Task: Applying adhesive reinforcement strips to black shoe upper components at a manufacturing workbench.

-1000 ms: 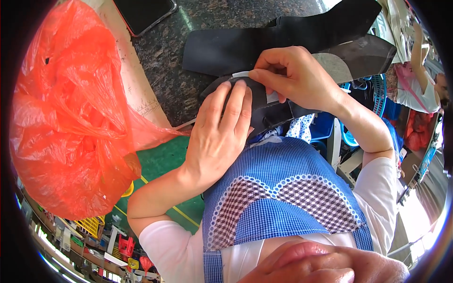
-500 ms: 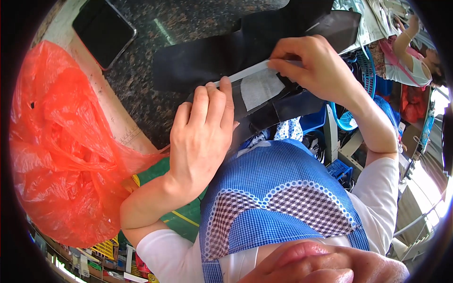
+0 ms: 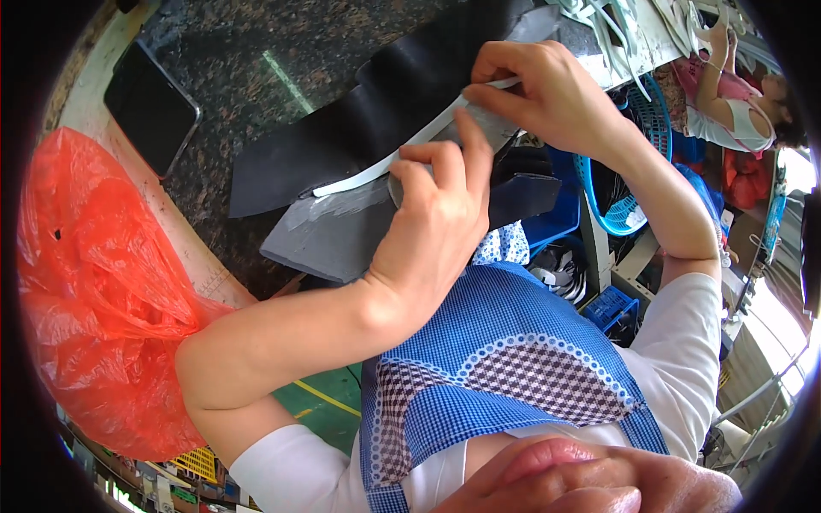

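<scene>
Head view: both hands pinch a thin white strip (image 3: 389, 162) over flat black sheets (image 3: 376, 120).

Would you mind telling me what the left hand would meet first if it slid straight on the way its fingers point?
Probably the right hand: the left hand points along the white strip toward it, though depth is unclear.

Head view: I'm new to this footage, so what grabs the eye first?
The bright orange plastic bag bulges at the left edge. At centre, the left hand and right hand hold a thin white strip against black sheet material on the dark speckled stone table.
</scene>
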A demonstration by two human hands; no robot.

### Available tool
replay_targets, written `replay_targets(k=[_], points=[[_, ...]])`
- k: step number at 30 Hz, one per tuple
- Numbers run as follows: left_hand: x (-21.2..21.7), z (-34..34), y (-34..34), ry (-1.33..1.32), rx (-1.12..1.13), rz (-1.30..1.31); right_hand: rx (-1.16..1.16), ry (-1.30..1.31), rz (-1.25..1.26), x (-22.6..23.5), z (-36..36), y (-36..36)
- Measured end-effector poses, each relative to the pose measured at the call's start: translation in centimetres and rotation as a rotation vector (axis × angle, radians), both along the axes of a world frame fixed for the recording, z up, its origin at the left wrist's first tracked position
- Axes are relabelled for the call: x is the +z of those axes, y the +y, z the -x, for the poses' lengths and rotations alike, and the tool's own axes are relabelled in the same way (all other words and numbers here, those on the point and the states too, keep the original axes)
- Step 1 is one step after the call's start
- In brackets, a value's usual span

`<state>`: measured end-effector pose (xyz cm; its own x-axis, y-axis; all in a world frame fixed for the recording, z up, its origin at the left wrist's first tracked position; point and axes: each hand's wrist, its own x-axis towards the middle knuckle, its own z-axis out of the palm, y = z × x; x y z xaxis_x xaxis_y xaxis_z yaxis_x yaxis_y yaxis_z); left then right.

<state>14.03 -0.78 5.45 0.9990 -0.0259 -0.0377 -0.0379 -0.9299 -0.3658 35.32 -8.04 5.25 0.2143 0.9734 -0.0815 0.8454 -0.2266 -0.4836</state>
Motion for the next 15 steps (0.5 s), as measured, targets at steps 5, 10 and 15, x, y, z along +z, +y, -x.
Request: replay_targets(k=[5, 10, 15], points=[[1.4, -0.1, 2.3, 0.174, -0.12, 0.04, 0.046, -0.153, 0.011, 1.0, -1.0, -1.6], [0.7, -0.2, 1.5, 0.125, -0.079, 0.073, -0.107, 0.342, -0.014, -0.1, -1.7, -2.6], [-0.2, -1.7, 1.4, -0.031, -0.031, 0.1, -0.082, -0.014, -0.041, -1.0, -1.1, -1.9]])
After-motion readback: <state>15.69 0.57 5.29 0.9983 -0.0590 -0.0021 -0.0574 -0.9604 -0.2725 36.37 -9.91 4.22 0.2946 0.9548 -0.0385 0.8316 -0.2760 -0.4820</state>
